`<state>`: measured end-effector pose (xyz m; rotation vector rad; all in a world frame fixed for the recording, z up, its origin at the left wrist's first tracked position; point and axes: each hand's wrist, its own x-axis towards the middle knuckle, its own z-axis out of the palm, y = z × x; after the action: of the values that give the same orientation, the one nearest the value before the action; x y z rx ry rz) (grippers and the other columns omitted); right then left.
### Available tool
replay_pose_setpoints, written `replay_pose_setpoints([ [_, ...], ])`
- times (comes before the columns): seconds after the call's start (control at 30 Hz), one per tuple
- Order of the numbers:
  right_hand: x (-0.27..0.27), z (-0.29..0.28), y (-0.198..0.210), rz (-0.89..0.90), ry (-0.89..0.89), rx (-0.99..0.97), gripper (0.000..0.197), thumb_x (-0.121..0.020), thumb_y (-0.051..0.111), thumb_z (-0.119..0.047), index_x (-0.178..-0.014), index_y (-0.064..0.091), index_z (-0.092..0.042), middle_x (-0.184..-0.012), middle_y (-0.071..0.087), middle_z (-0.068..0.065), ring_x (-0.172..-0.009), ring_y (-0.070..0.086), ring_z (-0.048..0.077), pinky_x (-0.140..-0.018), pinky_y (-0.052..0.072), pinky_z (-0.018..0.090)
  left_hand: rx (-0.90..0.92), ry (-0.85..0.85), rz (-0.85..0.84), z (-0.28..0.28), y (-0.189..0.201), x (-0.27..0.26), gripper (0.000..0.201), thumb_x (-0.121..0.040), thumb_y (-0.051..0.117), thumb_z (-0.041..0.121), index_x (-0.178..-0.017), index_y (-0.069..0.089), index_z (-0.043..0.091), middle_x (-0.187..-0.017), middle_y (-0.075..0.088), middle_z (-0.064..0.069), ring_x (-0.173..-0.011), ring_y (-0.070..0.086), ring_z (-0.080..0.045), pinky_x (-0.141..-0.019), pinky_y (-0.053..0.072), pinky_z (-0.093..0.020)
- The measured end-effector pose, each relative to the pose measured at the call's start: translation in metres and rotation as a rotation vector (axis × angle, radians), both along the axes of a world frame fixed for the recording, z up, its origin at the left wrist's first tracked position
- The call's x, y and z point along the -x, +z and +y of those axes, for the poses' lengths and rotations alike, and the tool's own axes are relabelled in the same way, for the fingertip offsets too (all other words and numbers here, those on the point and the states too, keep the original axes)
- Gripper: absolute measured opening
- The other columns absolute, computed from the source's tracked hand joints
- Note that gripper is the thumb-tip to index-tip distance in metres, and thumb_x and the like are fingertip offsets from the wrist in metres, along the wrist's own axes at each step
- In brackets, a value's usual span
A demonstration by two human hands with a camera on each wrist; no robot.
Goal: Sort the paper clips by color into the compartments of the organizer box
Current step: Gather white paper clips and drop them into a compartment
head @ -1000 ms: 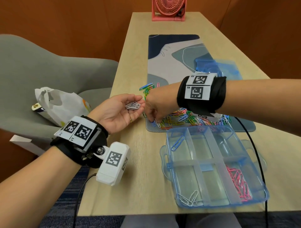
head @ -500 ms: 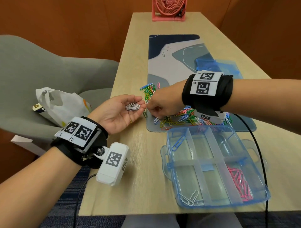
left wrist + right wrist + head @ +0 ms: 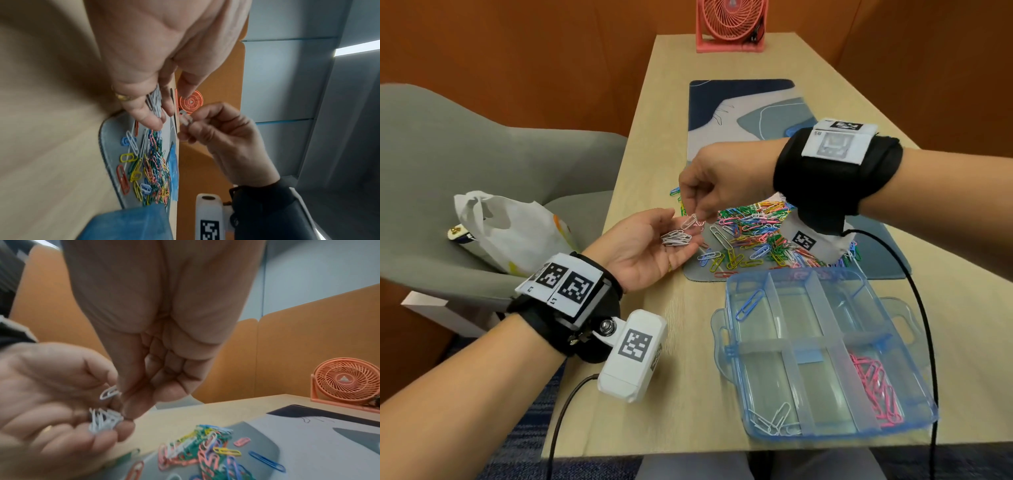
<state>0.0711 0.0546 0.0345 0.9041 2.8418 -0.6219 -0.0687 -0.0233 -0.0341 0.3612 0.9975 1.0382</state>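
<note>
Right hand pinches one white clip, long axis slanting down-left, above left hand, palm up, cupping white clips.

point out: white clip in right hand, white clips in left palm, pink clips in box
white clip [image 3: 689, 221], head view, its free loop end
white clips in left palm [image 3: 675, 237], head view, middle of bunch
pink clips [image 3: 875, 387], head view, middle of heap
</note>
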Motion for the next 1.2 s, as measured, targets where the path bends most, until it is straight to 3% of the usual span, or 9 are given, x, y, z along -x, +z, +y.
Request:
replay_pose_setpoints([
  [0.17,0.000,0.000,0.002,0.002,-0.005,-0.094,0.010,-0.088,0.060,-0.014,-0.089,0.070,-0.015,-0.067,0.067,-0.010,-0.059,0.059,0.000,-0.054,0.038,0.004,0.004,0.009,-0.065,-0.002,0.001,-0.006,0.039,-0.101,0.032,0.022,-0.095,0.060,-0.005,-0.088,0.066,-0.018,-0.079,0.065,-0.024,-0.070,0.056,-0.028],
  [0.27,-0.004,0.002,-0.002,-0.139,-0.006,-0.223,0.010,-0.086,0.061,-0.017,-0.087,0.070,-0.015,-0.066,0.060,-0.010,-0.060,0.052,0.004,-0.053,0.036,0.010,0.017,0.047,-0.047,-0.002,-0.003,-0.004,0.036,-0.101,0.035,0.021,-0.095,0.059,-0.005,-0.088,0.065,-0.019,-0.073,0.066,-0.024,-0.073,0.055,-0.028],
  [0.37,0.000,-0.002,-0.015,-0.313,0.058,-0.211,0.007,-0.083,0.067,-0.022,-0.086,0.072,-0.018,-0.071,0.061,-0.006,-0.072,0.055,0.012,-0.056,0.039,0.020,0.017,0.084,-0.046,-0.002,-0.004,-0.001,0.035,-0.100,0.036,0.021,-0.091,0.059,-0.004,-0.087,0.064,-0.019,-0.079,0.063,-0.025,-0.075,0.053,-0.028],
  [0.5,0.007,-0.005,-0.033,-0.400,0.112,-0.157,0.009,-0.081,0.072,-0.030,-0.081,0.069,-0.021,-0.063,0.056,-0.011,-0.061,0.050,0.008,-0.055,0.038,0.021,0.011,0.123,-0.042,-0.003,-0.002,0.004,0.034,-0.100,0.037,0.020,-0.088,0.059,-0.003,-0.077,0.064,-0.017,-0.079,0.062,-0.024,-0.071,0.055,-0.027],
  [0.63,0.008,-0.002,-0.037,-0.394,0.122,-0.182,0.019,-0.081,0.070,-0.024,-0.067,0.057,-0.023,-0.060,0.051,-0.013,-0.054,0.044,0.004,-0.042,0.029,0.011,0.005,0.119,-0.034,-0.003,-0.002,0.008,0.033,-0.100,0.037,0.020,-0.090,0.059,-0.003,-0.074,0.066,-0.017,-0.077,0.063,-0.024,-0.072,0.055,-0.027],
  [0.73,0.007,-0.002,-0.033,-0.386,0.088,-0.180,0.024,-0.080,0.067,-0.020,-0.062,0.051,-0.025,-0.060,0.050,-0.009,-0.053,0.042,0.007,-0.044,0.030,0.013,0.007,0.108,-0.027,-0.003,-0.004,0.009,0.030,-0.099,0.039,0.019,-0.091,0.059,-0.002,-0.079,0.065,-0.017,-0.076,0.064,-0.023,-0.071,0.056,-0.027],
  [0.87,0.005,0.002,-0.018,-0.272,0.002,-0.135,0.009,-0.074,0.068,-0.012,-0.073,0.062,-0.018,-0.064,0.057,-0.006,-0.058,0.049,0.010,-0.059,0.043,0.026,-0.001,0.066,0.001,-0.003,-0.005,0.007,0.031,-0.099,0.040,0.019,-0.090,0.060,-0.002,-0.083,0.065,-0.016,-0.076,0.064,-0.022,-0.074,0.055,-0.027],
  [1.07,0.005,0.000,-0.003,-0.092,-0.004,-0.006,0.008,-0.080,0.068,-0.013,-0.080,0.067,-0.021,-0.061,0.065,-0.010,-0.053,0.056,-0.002,-0.050,0.037,0.005,0.002,0.014,-0.084,-0.001,-0.004,-0.003,0.038,-0.102,0.032,0.022,-0.100,0.056,-0.007,-0.098,0.063,-0.020,-0.086,0.062,-0.029,-0.073,0.056,-0.031],
  [1.2,0.004,0.005,0.000,-0.093,-0.025,-0.051,0.010,-0.085,0.063,-0.015,-0.090,0.071,-0.016,-0.068,0.070,-0.007,-0.058,0.060,-0.001,-0.059,0.044,0.013,0.019,0.054,-0.145,0.001,-0.003,-0.006,0.038,-0.103,0.030,0.019,-0.099,0.057,-0.007,-0.099,0.063,-0.022,-0.087,0.062,-0.028,-0.068,0.057,-0.034],
])
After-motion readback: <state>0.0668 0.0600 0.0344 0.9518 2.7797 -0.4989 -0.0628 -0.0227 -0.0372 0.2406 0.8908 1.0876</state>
